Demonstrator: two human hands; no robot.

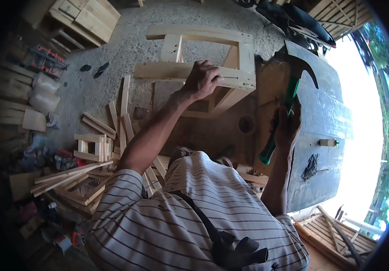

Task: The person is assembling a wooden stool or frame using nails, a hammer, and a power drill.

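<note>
A pale wooden frame (158, 70) with several joined rails and legs stands in front of me. My left hand (202, 80) is closed on top of its near rail. A thin nail (229, 77) sticks out from those fingertips toward the rail's right end, lying almost flat along the wood. My right hand (289, 119), raised to the right of the frame, grips a claw hammer (292, 88) by its green and black handle. The hammer's dark head points up and away from me, clear of the frame.
A dark-topped table (316, 113) at the right bears a pile of nails (310, 167) and a small bottle (328, 142). Loose wooden strips (72, 176) lie at the left near a small wooden frame (90, 147). A wooden cabinet (88, 20) and a motorcycle (296, 22) stand farther off.
</note>
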